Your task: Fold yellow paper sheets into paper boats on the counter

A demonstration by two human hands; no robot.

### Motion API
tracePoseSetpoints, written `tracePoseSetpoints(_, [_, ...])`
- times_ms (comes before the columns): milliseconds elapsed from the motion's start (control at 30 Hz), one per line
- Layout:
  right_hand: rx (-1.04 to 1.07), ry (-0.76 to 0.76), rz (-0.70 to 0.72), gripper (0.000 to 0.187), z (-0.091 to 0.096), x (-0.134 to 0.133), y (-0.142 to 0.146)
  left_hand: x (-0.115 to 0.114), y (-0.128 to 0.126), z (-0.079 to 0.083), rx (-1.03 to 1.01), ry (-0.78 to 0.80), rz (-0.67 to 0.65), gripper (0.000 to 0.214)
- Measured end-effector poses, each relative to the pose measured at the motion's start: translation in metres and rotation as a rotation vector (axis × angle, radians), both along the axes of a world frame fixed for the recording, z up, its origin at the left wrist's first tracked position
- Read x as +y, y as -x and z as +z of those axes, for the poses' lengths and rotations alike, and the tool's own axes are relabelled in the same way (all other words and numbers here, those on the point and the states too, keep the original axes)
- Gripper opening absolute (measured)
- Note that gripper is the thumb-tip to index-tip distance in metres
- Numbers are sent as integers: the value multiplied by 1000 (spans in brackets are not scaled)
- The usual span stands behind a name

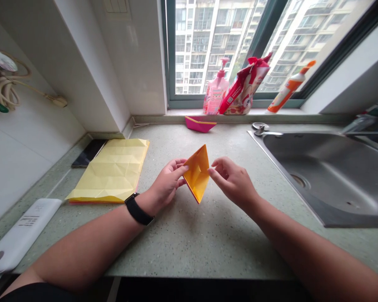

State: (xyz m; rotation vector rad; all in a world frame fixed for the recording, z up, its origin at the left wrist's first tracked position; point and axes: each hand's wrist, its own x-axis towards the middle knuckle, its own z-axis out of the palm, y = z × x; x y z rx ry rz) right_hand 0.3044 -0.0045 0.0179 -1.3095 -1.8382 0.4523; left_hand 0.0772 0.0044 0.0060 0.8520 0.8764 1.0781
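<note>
A folded orange paper (197, 174), opened into a pointed diamond-shaped pocket, is held up above the counter in front of me. My left hand (168, 180) grips its left edge, thumb on the near side and fingers behind. At the paper's right edge is my right hand (234, 180), its fingers curled and the thumb tip against the edge; part of that pinch is hidden. Behind, by the window ledge, sits a pink folded paper boat (200, 124) with a yellow-orange rim. Creased yellow paper sheets (113, 167) lie in a stack to the left.
A steel sink (330, 167) is set into the speckled counter (176, 247) at right. On the sill stand a pink pump bottle (216, 94), a red bag (245, 88) and an orange-white bottle (288, 90). A dark phone (90, 153) and white power bank (25, 233) lie left.
</note>
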Motion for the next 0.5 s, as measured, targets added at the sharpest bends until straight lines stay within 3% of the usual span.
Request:
tracePoseSetpoints(200, [73,287,135,48,-11,10,0,-6,-3,4,-40,0,-123,38])
tracePoseSetpoints(500, [370,585,269,41,-19,20,-4,0,3,-1,56,6,-213,32])
